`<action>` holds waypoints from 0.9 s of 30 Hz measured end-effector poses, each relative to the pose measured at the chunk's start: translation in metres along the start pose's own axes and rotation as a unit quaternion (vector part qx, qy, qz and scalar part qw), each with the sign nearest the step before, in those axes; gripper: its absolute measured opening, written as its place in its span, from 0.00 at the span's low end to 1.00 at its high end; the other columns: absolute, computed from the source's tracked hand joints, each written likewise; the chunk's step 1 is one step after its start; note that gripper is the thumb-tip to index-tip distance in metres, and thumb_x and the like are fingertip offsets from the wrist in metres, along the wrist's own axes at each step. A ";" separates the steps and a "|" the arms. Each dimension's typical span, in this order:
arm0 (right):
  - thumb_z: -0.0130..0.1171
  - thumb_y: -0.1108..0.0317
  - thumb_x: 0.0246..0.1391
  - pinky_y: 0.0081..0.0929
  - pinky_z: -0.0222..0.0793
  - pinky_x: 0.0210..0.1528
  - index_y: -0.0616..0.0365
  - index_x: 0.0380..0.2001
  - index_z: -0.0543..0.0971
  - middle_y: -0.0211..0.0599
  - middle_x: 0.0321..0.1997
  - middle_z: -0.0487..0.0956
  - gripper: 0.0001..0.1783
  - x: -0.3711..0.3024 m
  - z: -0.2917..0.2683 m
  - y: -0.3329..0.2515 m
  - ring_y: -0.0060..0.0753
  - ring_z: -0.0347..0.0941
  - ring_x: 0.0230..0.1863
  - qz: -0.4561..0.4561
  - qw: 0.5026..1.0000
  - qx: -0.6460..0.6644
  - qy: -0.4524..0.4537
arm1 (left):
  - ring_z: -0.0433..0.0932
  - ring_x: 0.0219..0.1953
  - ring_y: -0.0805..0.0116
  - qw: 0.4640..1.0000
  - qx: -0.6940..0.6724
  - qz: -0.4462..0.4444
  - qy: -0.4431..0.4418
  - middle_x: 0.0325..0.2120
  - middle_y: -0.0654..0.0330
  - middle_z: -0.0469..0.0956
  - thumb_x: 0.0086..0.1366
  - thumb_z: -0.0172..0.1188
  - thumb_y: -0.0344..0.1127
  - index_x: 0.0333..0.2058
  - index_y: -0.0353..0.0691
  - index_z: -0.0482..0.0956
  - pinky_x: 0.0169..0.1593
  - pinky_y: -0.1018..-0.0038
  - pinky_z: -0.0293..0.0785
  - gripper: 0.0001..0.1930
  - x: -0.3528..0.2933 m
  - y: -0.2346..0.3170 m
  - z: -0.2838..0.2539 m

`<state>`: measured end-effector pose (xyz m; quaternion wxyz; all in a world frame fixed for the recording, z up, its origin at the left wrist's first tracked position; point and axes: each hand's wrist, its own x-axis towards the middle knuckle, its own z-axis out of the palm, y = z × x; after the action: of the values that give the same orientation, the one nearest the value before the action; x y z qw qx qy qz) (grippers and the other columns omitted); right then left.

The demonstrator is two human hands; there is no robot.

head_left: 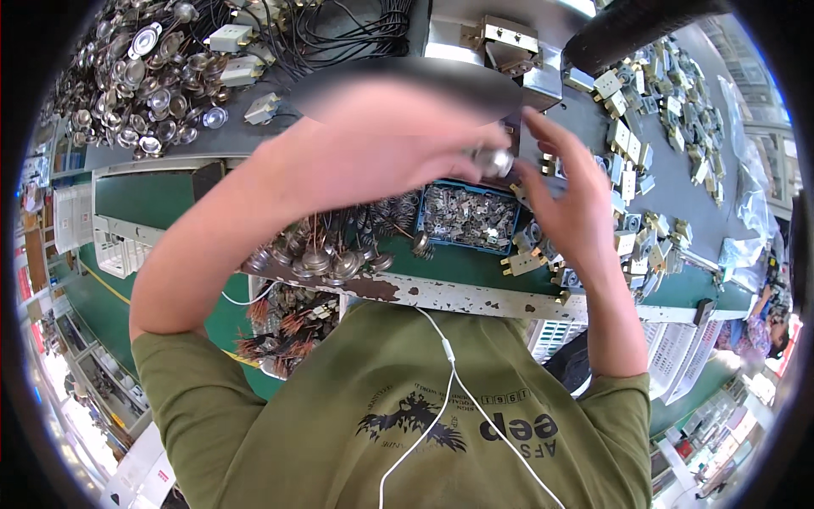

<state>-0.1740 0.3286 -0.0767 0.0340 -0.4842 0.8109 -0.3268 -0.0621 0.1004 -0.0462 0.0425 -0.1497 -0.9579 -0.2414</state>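
My left hand [415,148] reaches across the middle of the bench, its fingertips closed on a small, shiny round metal part [497,162]. A grey smear covers the upper side of this hand, so some of its fingers are hidden. Just to the right is my right hand [572,191], thumb and fingers spread around a gap, with nothing visible in it. It is slightly blurred. Behind both hands stands a metal fixture [513,42] with a bright block on top. Below them, a blue tray [421,222] holds many small metal pieces.
Round metal parts [161,100] with wires are heaped at the far left, beside black cables [356,38]. Small switch-like units [627,140] cover the right side. More wired round parts [318,257] lie at the near edge. A dark tube [636,34] slants in from the top.
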 end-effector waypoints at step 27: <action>0.66 0.65 0.62 0.34 0.78 0.35 0.70 0.48 0.73 0.48 0.36 0.82 0.20 0.119 -0.062 -0.040 0.34 0.79 0.33 -0.129 0.888 0.332 0.290 | 0.84 0.36 0.55 0.995 0.068 -0.072 -0.021 0.32 0.59 0.84 0.69 0.60 0.45 0.54 0.54 0.78 0.36 0.60 0.80 0.16 0.011 -0.024 0.034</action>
<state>-0.2291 0.2505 0.0253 -0.0858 -0.4283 0.5592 -0.7046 -0.0801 0.0990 -0.0854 0.0153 -0.0819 -0.9810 -0.1752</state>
